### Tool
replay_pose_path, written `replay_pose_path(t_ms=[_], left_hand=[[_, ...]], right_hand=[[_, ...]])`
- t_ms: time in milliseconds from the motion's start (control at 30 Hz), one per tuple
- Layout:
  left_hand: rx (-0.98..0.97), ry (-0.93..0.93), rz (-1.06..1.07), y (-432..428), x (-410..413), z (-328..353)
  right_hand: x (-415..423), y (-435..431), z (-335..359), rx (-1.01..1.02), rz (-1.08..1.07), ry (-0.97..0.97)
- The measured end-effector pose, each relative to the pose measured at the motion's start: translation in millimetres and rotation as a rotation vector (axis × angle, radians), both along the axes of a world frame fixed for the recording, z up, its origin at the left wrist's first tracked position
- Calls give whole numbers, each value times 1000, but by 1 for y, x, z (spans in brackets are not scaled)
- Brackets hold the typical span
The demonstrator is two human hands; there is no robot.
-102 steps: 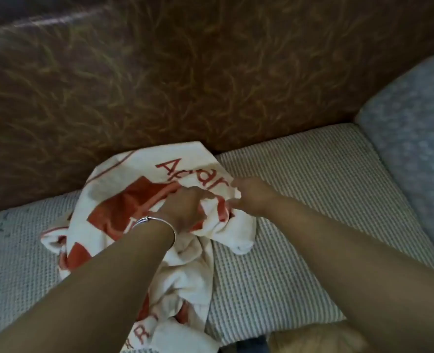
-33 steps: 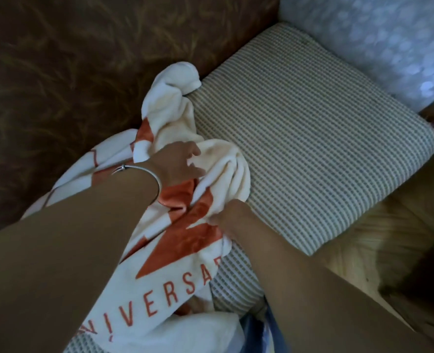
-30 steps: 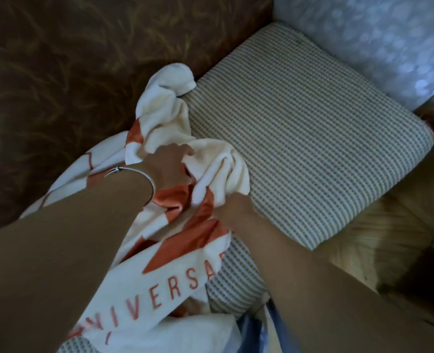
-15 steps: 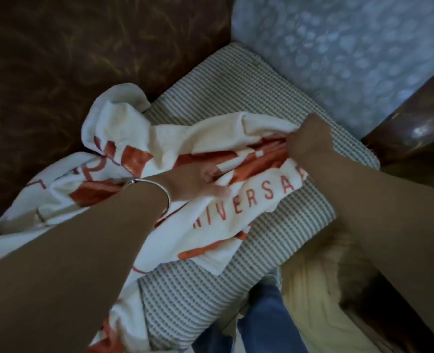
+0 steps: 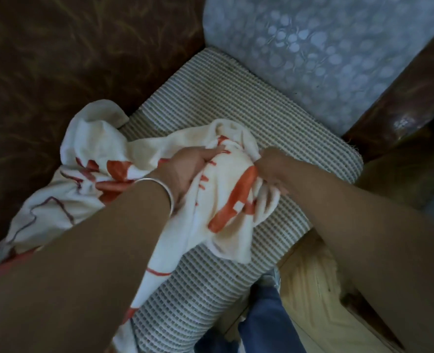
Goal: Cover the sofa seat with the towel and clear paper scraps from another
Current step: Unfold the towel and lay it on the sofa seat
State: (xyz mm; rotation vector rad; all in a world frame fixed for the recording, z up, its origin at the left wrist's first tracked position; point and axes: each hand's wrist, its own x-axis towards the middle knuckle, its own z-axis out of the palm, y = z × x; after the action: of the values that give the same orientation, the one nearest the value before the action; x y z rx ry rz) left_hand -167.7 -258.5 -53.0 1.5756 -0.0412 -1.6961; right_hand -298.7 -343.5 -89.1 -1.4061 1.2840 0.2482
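Observation:
A white towel (image 5: 104, 149) with orange-red print lies bunched on the ribbed grey-white sofa seat (image 5: 236, 103). My left hand (image 5: 188, 169), with a silver bangle on the wrist, grips a fold near the towel's middle. My right hand (image 5: 272, 166) is closed on the towel's right end, with cloth bulging between the two hands. The left part of the towel trails off under my left forearm. No paper scraps are in view.
The dark brown sofa backrest (image 5: 71, 54) rises behind the seat. A pale blue patterned cushion (image 5: 312, 47) leans at the right, beside a dark wooden armrest (image 5: 401, 105). My blue trouser leg (image 5: 267, 317) and pale wooden floor (image 5: 310, 289) show below the seat's front edge.
The towel, stretched out to the right half a second ago, is now gathered into a bunch. My right hand has drawn back toward my left hand, and both clutch the cloth close together.

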Motion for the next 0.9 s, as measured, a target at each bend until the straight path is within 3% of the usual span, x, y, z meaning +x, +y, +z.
replay_pose_path(t_ms=[67,167,233,300,333,400,467,567,633,700,800,867,900], left_hand=[[2,-29,92,-7,-18,-14],[90,-343,136,-4,-18,-41],[99,-638,37,3,0,-50],[122,-802,-39,9,19,-49],[157,-895,-108,12,27,-47],[195,-1007,-236,12,34,-47],[214,-944,-285,8,28,-46],[228,-863,-308,1,10,-45],[201,-868,-610,-3,-11,-38],[129,-625,-1051,-3,-45,-34],[167,-136,-1197,2,-94,-30],[224,-17,-1235,-1,-108,-29],[198,-92,-1250,-6,-106,-28]], right_hand=[[3,-19,2,-395,25,114],[-5,-46,3,-510,-203,119],[-17,-47,-4,-385,-171,230],[-31,-28,-14,-40,-99,254],[-34,-10,-12,174,-109,218],[-34,16,-20,301,-149,78],[-26,27,-28,239,-159,43],[-24,22,-20,39,136,221],[-40,3,-10,-187,286,396],[-68,-21,-7,-349,384,643],[-95,-41,-5,-353,567,936],[-87,-42,-8,-444,542,882],[-78,-39,-11,-492,474,748]])
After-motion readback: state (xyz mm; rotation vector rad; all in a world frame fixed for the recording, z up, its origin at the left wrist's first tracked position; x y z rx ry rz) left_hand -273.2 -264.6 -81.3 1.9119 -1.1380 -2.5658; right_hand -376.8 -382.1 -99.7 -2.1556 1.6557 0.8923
